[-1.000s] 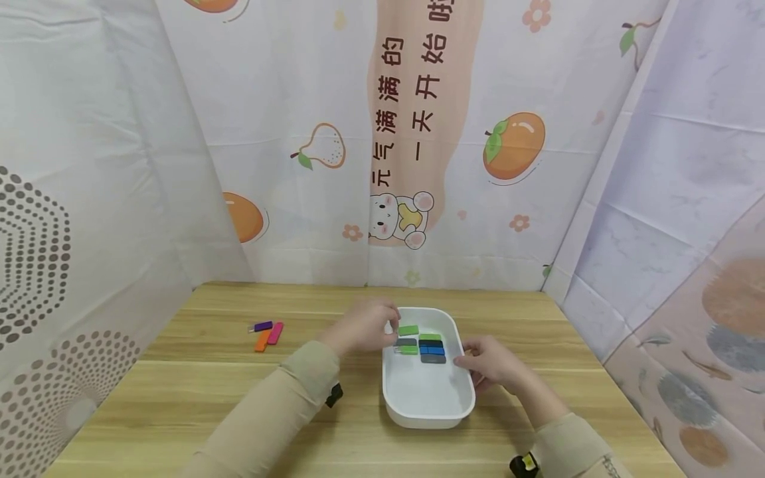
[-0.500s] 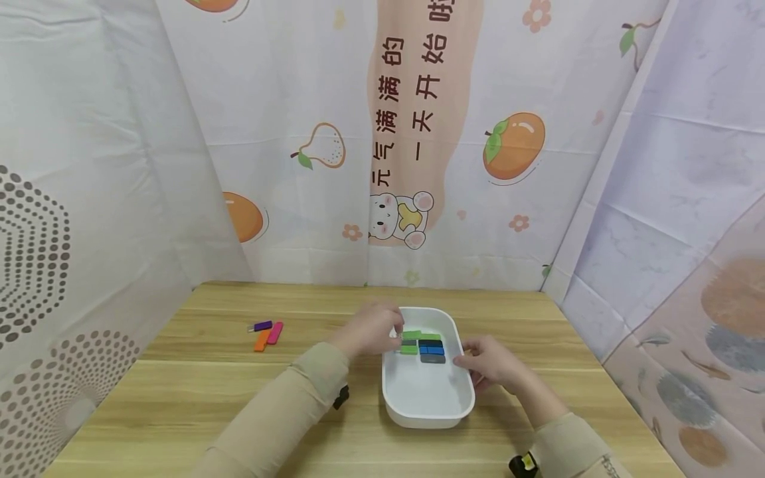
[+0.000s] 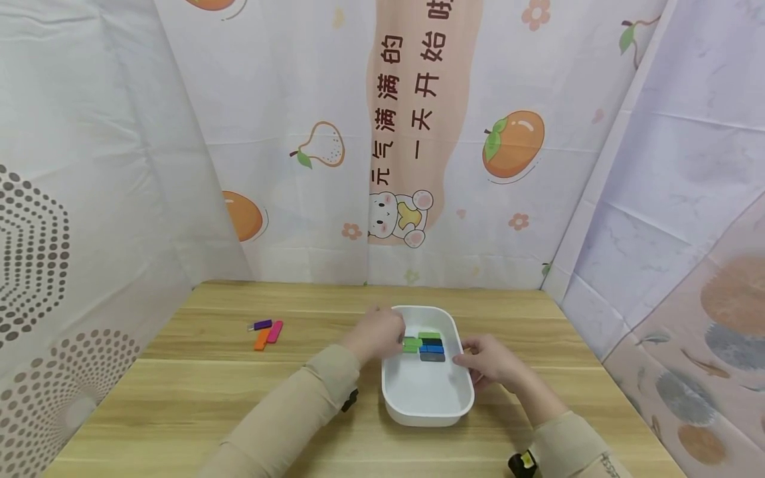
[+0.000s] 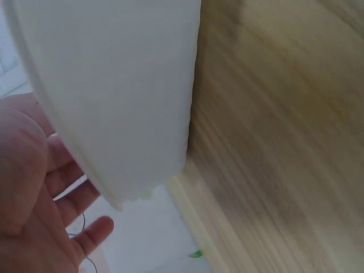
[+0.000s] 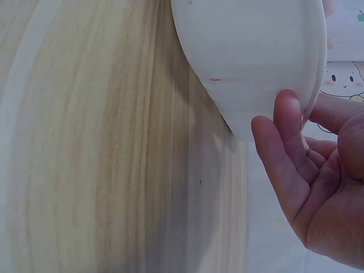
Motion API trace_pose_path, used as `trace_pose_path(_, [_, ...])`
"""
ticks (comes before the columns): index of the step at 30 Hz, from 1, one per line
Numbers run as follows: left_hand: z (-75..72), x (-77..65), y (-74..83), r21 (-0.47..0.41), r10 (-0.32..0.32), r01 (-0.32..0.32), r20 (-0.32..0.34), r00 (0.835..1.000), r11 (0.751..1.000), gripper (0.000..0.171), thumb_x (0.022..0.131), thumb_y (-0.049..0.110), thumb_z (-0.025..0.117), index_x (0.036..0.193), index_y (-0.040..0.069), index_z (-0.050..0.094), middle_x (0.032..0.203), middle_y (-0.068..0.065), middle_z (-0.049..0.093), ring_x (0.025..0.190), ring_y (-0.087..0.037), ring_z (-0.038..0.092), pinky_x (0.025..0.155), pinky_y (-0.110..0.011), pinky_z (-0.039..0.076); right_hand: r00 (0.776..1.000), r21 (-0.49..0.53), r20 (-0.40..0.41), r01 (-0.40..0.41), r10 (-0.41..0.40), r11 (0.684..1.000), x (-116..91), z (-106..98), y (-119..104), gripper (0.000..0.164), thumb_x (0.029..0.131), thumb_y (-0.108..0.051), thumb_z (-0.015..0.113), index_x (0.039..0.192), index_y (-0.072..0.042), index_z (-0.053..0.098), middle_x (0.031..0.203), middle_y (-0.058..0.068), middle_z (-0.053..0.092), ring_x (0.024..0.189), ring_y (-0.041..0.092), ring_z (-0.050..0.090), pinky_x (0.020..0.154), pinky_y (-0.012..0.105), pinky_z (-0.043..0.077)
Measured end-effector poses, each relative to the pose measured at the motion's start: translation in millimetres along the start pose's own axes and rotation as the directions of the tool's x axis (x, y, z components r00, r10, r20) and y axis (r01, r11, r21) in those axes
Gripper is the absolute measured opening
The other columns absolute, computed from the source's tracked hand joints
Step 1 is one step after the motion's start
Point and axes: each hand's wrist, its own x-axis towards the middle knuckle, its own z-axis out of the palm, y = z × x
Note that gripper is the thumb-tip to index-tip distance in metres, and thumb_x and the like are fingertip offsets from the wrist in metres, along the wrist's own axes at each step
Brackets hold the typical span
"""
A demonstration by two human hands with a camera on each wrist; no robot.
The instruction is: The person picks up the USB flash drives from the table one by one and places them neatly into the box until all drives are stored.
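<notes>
A white plastic box [image 3: 427,392] stands on the wooden table, with several USB sticks in its far half. My left hand [image 3: 378,332] reaches over its left rim and pinches a green USB stick [image 3: 412,342]; its fingertips are partly hidden. In the left wrist view the fingers [image 4: 71,182] pass behind the box's wall. Beside the green stick lie another light-green stick [image 3: 429,335], a black one [image 3: 431,342], a blue one [image 3: 431,348] and a dark grey one [image 3: 433,356]. My right hand [image 3: 491,362] grips the right rim, thumb on top, fingers against the outer wall [image 5: 261,57].
On the table's left side lie a purple USB stick [image 3: 262,324], an orange one [image 3: 261,340] and a pink one [image 3: 275,331], close together. A printed curtain [image 3: 299,199] hangs behind the table [image 3: 197,392] and along its sides.
My left hand has moved slightly right and inward over the box. The green USB stick has shifted toward me, beside the row, and the grey stick there is now hidden. My right hand stays put.
</notes>
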Motion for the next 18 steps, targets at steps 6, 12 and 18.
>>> trace_pose_path(6, [3.7,0.9,3.9,0.025,-0.034,0.033,0.028,0.999,0.999,0.022,0.087,0.020,0.076,0.069,0.021,0.064,0.072,0.011,0.059,0.082,-0.014,0.060,0.113,-0.057,0.033,1.000,-0.007,0.001,0.001,-0.001,1.000,0.6,0.4,-0.3,0.042,0.095,-0.014,0.072,0.129,0.007,0.061,0.085,0.014,0.067,0.064,0.028,0.069,0.057,0.047,0.060])
trace_pose_path(12, [6.9,3.1,7.5,0.044,-0.058,0.056,0.042,0.997,0.997,0.023,0.086,0.016,0.074,0.067,0.020,0.062,0.071,0.009,0.061,0.089,-0.017,0.063,0.113,-0.059,0.031,1.000,-0.003,0.009,0.000,0.000,1.000,0.4,0.1,-0.9,0.041,0.095,-0.014,0.072,0.129,0.006,0.061,0.083,0.014,0.068,0.063,0.027,0.069,0.057,0.047,0.060])
trace_pose_path(18, [10.3,7.2,10.2,0.059,-0.078,0.075,0.062,0.995,0.995,0.015,0.084,0.014,0.075,0.073,0.019,0.067,0.081,0.006,0.068,0.092,-0.017,0.063,0.113,-0.059,0.031,1.000,-0.002,0.016,0.002,-0.002,1.000,0.4,-0.3,-2.3,0.040,0.095,-0.014,0.072,0.128,0.006,0.061,0.083,0.014,0.068,0.063,0.027,0.069,0.057,0.048,0.060])
